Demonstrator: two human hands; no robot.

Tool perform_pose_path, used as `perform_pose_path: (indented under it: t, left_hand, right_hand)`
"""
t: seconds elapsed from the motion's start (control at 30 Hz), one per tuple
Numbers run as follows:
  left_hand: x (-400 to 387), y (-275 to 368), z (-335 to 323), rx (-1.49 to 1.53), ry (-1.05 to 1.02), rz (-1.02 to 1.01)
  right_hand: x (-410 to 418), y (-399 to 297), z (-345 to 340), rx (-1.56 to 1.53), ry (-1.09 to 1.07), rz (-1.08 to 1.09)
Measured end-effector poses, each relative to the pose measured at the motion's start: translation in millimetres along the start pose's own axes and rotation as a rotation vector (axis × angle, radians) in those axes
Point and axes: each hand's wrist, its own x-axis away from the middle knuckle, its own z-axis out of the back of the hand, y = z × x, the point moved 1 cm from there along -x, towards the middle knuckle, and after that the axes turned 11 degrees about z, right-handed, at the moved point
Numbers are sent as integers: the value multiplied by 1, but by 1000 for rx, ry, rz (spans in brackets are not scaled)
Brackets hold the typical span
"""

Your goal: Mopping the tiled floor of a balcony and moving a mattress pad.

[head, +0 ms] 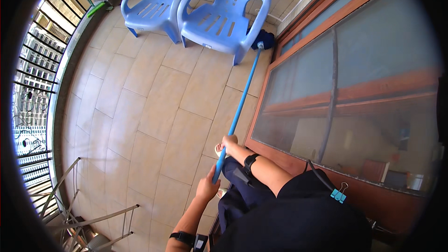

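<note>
A mop with a light blue pole [244, 95] slants away from me across the tiled floor. Its dark blue mop head [266, 40] rests in the corner between a chair leg and the wooden door frame, partly behind the chair. My left hand [208, 186] wraps around the top end of the pole. Farther down the shaft, my right hand [230, 142] grips it too. Both forearms wear black straps. Beneath my hands, parts of my light-coloured footwear [221, 192] show beside dark trousers.
Two blue plastic armchairs [213, 24] stand at the far end. A wood-framed glass door [297, 87] runs along the right. Black metal railings [38, 63] line the left, with a green broom head [96, 9] near them. A folding metal rack [101, 215] stands lower left.
</note>
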Motion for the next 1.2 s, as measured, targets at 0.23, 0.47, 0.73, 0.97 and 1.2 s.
perform_pose_path:
  t: [0.23,0.47,0.73,0.97,1.2]
  left_hand:
    - [187,-109,44,-67,64,176]
    - [225,-88,90,-212,-3,402]
    - [-10,14,66,-218,120,-14]
    - [-164,158,44,-233,95,-275]
    - [-189,156,8,-236,13,-183]
  right_hand:
    - [194,136,-23,36,-129,-233]
    - [237,132,-35,-152,-238,-606]
    - [16,-37,-48,-345,-283,-372]
    - [-110,-220,-1,-244,-383,162]
    - [-98,-222,3,80,-21,336]
